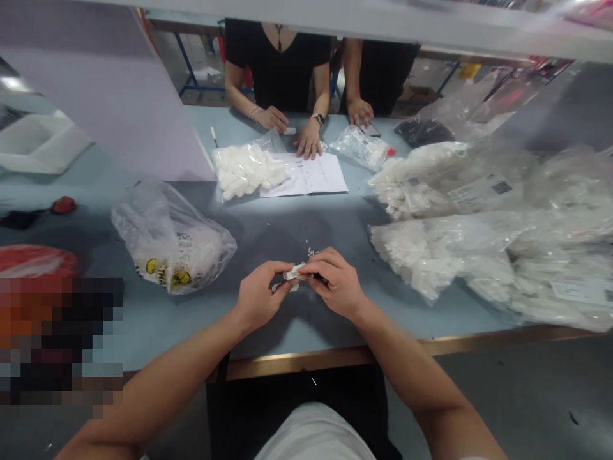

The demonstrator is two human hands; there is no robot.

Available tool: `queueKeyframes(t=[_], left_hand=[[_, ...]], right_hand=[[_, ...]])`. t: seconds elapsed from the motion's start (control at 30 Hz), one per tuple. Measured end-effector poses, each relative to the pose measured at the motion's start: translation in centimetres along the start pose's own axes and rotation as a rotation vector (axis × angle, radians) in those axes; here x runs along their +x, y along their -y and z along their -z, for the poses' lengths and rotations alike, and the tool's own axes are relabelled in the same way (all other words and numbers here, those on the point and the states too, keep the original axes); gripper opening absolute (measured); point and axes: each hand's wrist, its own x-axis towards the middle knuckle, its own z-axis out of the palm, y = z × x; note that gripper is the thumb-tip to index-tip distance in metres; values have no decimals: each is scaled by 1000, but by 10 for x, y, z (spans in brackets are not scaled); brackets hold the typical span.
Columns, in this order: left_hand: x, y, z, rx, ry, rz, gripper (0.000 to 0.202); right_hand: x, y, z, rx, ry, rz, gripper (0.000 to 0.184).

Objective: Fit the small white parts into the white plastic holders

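Observation:
My left hand [261, 295] and my right hand [335, 281] meet over the blue-grey table [287, 230], just inside its near edge. Both pinch a small white plastic part [293, 273] between thumb and fingers. Under my left fingers a second white piece peeks out; I cannot tell if it is held. A few tiny white bits [311, 246] lie on the table just beyond my hands.
A clear bag of white parts [172, 239] lies to my left, and several large clear bags of white parts [479, 223] pile up on the right. Across the table two people rest hands near a paper sheet [311, 176] and smaller bags [246, 167]. A white tray [41, 144] stands far left.

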Motion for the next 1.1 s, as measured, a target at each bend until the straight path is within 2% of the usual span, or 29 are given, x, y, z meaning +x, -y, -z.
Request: queueKeyframes(t=[0.3, 0.63, 0.83, 1.0, 1.1], left_hand=[[-2, -1, -2, 46, 11, -121, 14], [-5, 2, -7, 93, 40, -232, 14], [-9, 3, -10, 114, 132, -222, 15], [-14, 1, -11, 101, 124, -297, 21], [-12, 0, -10, 86, 138, -269, 20]], right_hand=[[2, -3, 2, -14, 23, 101, 16], [4, -10, 9, 29, 222, 59, 10], [7, -14, 15, 273, 369, -155, 10], [11, -8, 16, 475, 502, -387, 21], [12, -5, 15, 504, 510, -441, 24]])
